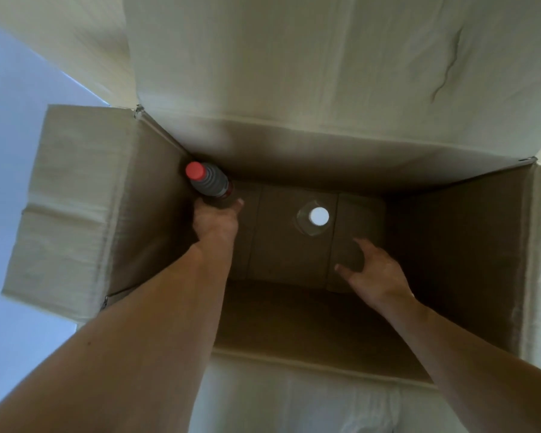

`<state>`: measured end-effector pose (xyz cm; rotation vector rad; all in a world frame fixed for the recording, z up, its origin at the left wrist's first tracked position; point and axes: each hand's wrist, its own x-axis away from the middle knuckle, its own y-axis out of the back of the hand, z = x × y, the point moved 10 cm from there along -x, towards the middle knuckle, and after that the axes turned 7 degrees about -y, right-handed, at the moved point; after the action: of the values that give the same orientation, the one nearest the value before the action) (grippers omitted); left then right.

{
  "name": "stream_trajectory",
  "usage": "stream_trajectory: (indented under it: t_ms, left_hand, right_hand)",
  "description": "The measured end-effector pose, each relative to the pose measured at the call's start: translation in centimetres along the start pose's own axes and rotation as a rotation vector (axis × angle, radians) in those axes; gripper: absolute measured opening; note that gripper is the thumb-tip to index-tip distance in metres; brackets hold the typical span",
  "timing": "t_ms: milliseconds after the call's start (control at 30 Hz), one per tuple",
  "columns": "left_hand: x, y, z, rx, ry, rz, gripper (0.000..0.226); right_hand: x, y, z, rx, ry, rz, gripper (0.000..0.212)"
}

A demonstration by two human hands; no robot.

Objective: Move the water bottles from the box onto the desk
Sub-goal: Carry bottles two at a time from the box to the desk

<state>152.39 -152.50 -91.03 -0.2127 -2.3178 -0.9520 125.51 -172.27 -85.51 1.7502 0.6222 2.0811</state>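
— What's going on inside that cardboard box [156, 232]?

— Both arms are reaching down into it. The left hand [214, 221] is at the far left corner, fingers wrapped round the lower body of a bottle with a red cap [208, 182]. That bottle is tilted, its cap leaning toward the left wall, close against the corner.

— Is it off the bottom?

— Hard to say. The hand covers the base, so I can't tell whether it's lifted or resting.

— And the other hand?

— The right hand [372, 270] is lower in the box, toward the right side of the floor. Its fingers are spread and a little curved, thumb out to the side, with nothing between them that I can make out. It's dim down there, and a darker patch sits just beyond the fingertips; I can't tell what that is.

— Any other bottles?

— One more: a clear bottle with a white cap [318, 216] standing upright near the middle of the floor, seen almost straight from above. It's between the two hands, apart from both, and nearer the right one.

— The box itself?

— Open, all its flaps folded outward. The far flap [325, 64] stands up tall and pale, with a creased dent toward its right side. The left flap [72, 198] lies spread out flat.
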Motion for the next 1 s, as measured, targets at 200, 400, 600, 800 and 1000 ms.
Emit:
stream_trajectory:
  t_ms: [200, 400, 600, 800, 1000]
  left_hand:
    - [-4.4, -1.7, 0.9, 0.164, 0.038, -0.127, 0.084]
    - [-6.2, -2.9, 2.5, 0.300, 0.029, -0.264, 0.084]
    - [-5.6, -1.6, 2.0, 0.216, -0.120, -0.391, 0.063]
    - [-4.8, -0.8, 1.0, 0.083, -0.240, -0.308, 0.056]
    - [-0.7, -1.8, 1.0, 0.234, -0.232, 0.018, 0.050]
  right_hand:
    - [-3.9, -1.9, 1.5, -0.034, 0.051, 0.005, 0.082]
    - [-8.5, -3.6, 3.5, -0.168, 0.137, -0.065, 0.103]
    - [-11.1, -4.4, 4.3, -0.401, 0.227, -0.121, 0.092]
    - [-11.6, -4.2, 3.7, -0.506, 0.228, -0.053, 0.080]
    - [-8.7, -2.9, 2.3, -0.528, 0.217, 0.057, 0.064]
